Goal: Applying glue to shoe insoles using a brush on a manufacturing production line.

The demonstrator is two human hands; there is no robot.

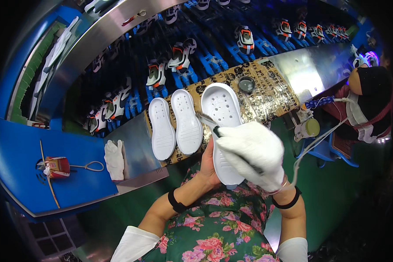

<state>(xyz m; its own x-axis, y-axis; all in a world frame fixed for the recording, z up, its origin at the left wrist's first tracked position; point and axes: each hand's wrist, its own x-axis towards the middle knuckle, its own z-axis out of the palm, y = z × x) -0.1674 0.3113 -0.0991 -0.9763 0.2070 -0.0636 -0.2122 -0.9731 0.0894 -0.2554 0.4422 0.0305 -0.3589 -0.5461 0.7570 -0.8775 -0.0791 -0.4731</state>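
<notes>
My left hand (208,165) is bare and grips a white shoe sole (221,104) by its near side, so the sole tilts up from my lap. Its inner face shows a raised rim and several small holes. In a white knitted glove, my right hand (254,153) closes on a small brush (208,120) with a dark handle. The brush tip sits beside the left edge of that sole, and the glove covers part of the sole's middle. Two more white soles, the left one (162,131) and the right one (187,124), lie side by side to the left.
Tape-covered cardboard (266,94) lines the metal ledge, with a small round dish (246,84) on it. Beyond runs a blue-slatted conveyor carrying several shoes (245,40). A white glove (114,159) and red box (58,167) lie left. Another person (375,102) is at right, near a jar (311,127).
</notes>
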